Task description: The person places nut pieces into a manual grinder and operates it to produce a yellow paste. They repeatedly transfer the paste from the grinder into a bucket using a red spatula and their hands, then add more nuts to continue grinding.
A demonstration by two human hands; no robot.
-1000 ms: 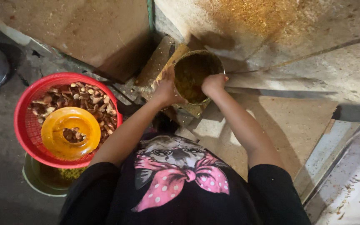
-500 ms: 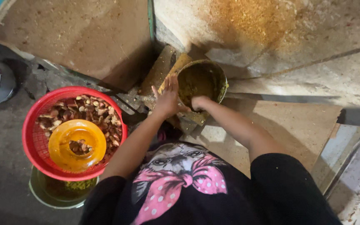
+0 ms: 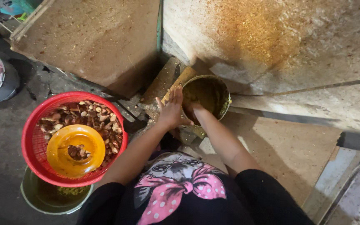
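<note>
Since half a second ago the right hand is dipping deeper into the bucket, so I cannot tell whether it is clenched or loose. Nearest, the red basket of brown pieces is sitting on a green tub, an orange bowl resting inside. Farther, the left hand is lying flat and unclenched against the bucket's rim, seemingly steadying it. Beyond, dusty boards are leaning.
</note>
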